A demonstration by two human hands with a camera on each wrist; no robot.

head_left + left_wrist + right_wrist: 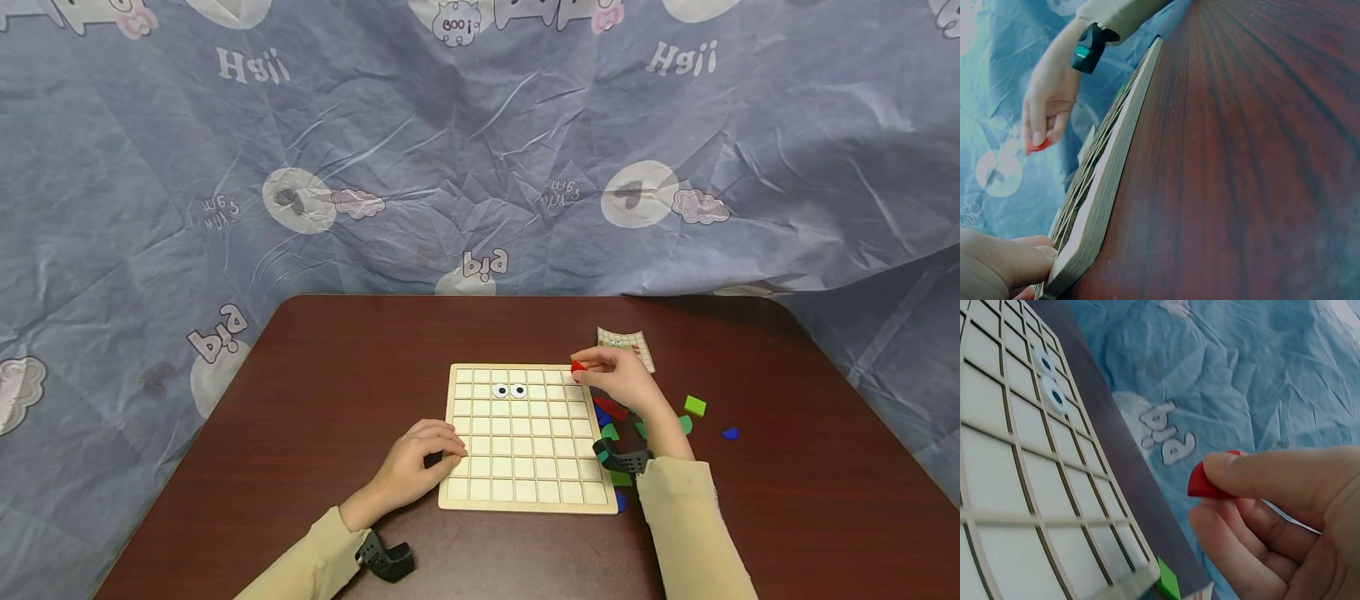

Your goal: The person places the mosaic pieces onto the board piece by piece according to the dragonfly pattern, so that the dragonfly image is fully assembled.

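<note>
A pale wooden grid board [525, 447] lies on the table, with two round eye pieces [509, 390] set side by side in its second row. My right hand [618, 379] pinches a small red piece [1210, 481] with a curved edge between thumb and fingers, above the board's far right corner. My left hand [423, 458] rests at the board's left edge, fingers over the rim; in the left wrist view the thumb [1035, 262] lies along that edge.
Beside the board's right edge lie several loose pieces, including a red one [611, 407]; part of them is hidden under the right arm. Farther right are a light green block [695, 406] and a blue piece [731, 433]. A small pattern card [643, 353] lies behind the right hand.
</note>
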